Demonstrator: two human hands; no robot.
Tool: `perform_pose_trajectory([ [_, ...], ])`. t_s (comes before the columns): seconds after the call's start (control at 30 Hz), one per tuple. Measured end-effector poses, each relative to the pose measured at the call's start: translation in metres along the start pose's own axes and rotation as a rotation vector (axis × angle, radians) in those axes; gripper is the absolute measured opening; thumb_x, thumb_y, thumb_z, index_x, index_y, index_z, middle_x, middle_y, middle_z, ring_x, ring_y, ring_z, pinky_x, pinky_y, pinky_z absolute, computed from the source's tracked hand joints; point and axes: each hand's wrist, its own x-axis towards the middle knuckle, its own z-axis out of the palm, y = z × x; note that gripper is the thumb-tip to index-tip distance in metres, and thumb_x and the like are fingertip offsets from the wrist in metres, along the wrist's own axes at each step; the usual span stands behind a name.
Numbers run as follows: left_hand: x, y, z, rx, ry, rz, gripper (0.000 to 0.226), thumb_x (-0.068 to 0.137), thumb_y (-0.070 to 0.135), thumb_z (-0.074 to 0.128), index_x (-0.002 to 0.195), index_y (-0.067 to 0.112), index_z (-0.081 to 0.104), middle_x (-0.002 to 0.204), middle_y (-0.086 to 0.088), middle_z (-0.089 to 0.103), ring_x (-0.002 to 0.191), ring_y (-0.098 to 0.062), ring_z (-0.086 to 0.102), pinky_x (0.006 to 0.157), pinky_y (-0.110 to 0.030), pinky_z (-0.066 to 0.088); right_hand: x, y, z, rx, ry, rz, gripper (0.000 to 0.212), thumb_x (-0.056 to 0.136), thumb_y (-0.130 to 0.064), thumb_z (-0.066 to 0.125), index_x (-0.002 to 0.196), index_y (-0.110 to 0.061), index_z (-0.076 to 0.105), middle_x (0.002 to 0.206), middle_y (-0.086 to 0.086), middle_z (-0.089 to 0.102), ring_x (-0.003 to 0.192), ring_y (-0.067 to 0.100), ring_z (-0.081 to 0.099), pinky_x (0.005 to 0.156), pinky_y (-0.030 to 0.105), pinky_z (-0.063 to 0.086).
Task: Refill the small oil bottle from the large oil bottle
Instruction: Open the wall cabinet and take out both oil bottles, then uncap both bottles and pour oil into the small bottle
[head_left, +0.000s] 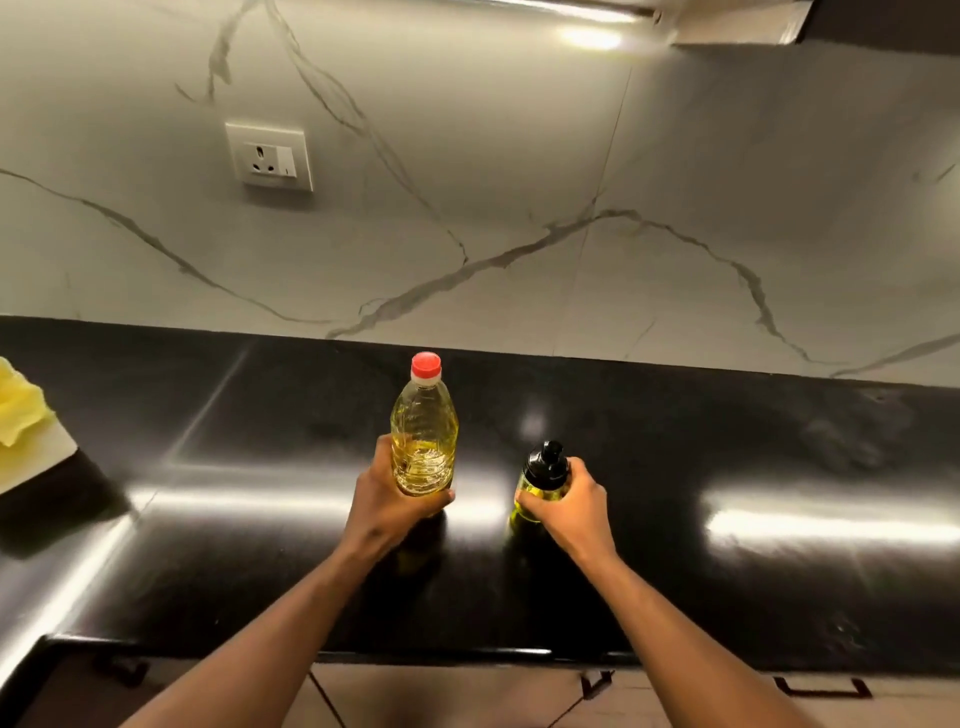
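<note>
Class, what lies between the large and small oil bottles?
Only bare black counter separates the large oil bottle from the small oil bottle in the head view.

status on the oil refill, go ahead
Left grip holds large oil bottle low, red cap on. Right grip holds small oil bottle, black top on. Both upright, no pour yet. Nothing between them.

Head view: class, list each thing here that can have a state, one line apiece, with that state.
large oil bottle: upright, capped, holds oil.
small oil bottle: upright, capped.
left hand: grips the large oil bottle near its base.
right hand: grips the small oil bottle.
</note>
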Motion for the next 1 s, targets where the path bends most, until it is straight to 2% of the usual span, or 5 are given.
perform_pose_trajectory([
  [0.3, -0.003, -0.024, -0.001, 0.019, -0.022, -0.043, 0.083, 0.063, 0.035, 0.101, 0.125, 0.033, 0.046, 0.104, 0.021, 0.064, 0.094, 0.001, 0.064, 0.079, -0.014, 0.050, 0.000, 0.016, 0.019, -0.009, -0.018, 0.038, 0.062, 0.071, -0.028, 0.095, 0.123, -0.020, 0.062, 0.111, -0.002, 0.074, 0.104, 0.014, 0.071, 0.093, 0.026, 0.054],
  [0.47, -0.005, -0.023, -0.003, -0.002, -0.084, -0.065, 0.092, 0.063, 0.040, 0.100, 0.134, 0.033, 0.041, 0.113, 0.016, 0.062, 0.104, -0.011, 0.064, 0.088, -0.023, 0.050, -0.003, 0.018, 0.020, -0.026, -0.033, 0.043, 0.068, 0.073, -0.031, 0.095, 0.130, -0.020, 0.059, 0.118, -0.001, 0.073, 0.112, 0.017, 0.070, 0.103, 0.036, 0.056],
  [0.6, -0.011, -0.015, -0.010, -0.026, -0.115, -0.072, 0.116, 0.055, 0.054, 0.099, 0.148, 0.032, 0.034, 0.129, 0.014, 0.059, 0.117, -0.010, 0.061, 0.102, -0.029, 0.049, -0.012, 0.006, 0.012, -0.073, -0.033, -0.011, 0.099, 0.072, -0.050, 0.093, 0.154, -0.020, 0.045, 0.148, 0.003, 0.059, 0.137, 0.022, 0.056, 0.115, 0.041, 0.048],
  [0.8, -0.022, 0.031, -0.050, 0.046, 0.004, -0.012, 0.133, 0.062, 0.081, 0.083, 0.164, 0.035, 0.009, 0.169, -0.003, 0.021, 0.153, -0.023, 0.027, 0.122, -0.050, 0.033, -0.034, -0.055, -0.021, -0.168, 0.123, -0.320, 0.080, 0.093, -0.051, 0.075, 0.159, -0.019, 0.042, 0.161, 0.004, 0.045, 0.149, 0.019, 0.042, 0.112, 0.042, 0.048],
  [1.0, -0.047, 0.126, -0.111, 0.177, 0.258, 0.249, 0.101, 0.088, 0.049, 0.077, 0.165, 0.019, 0.018, 0.171, -0.007, 0.020, 0.155, -0.024, 0.025, 0.120, -0.039, 0.031, -0.063, -0.149, -0.059, -0.286, 0.135, -0.688, 0.075, 0.105, -0.051, 0.055, 0.166, -0.015, 0.028, 0.171, 0.008, 0.032, 0.158, 0.024, 0.030, 0.126, 0.053, 0.035],
])
